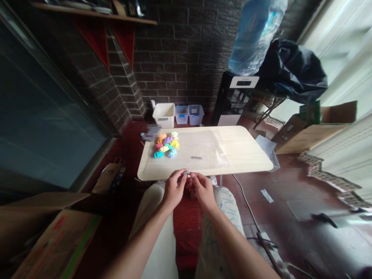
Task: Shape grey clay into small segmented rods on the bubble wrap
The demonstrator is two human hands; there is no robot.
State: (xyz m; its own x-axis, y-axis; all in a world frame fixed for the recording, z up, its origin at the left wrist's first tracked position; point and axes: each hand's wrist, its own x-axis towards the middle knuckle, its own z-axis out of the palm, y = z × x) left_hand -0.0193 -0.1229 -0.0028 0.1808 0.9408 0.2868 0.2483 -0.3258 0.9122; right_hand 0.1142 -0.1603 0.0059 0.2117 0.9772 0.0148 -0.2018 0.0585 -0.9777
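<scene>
My left hand and my right hand meet just in front of the table's near edge, above my lap. Their fingertips are closed around a small greyish piece; it is too small to name. On the table, beyond my left hand, lies a cluster of soft-looking colourful lumps in orange, purple, yellow, pink, teal and pale blue. A short dark patterned strip rests a little past my fingertips, on a clear textured plastic sheet.
A white bin and two clear blue-tinted boxes stand behind the table. A water dispenser rises at the back right. Cardboard boxes sit right, another lower left. A cable crosses the floor.
</scene>
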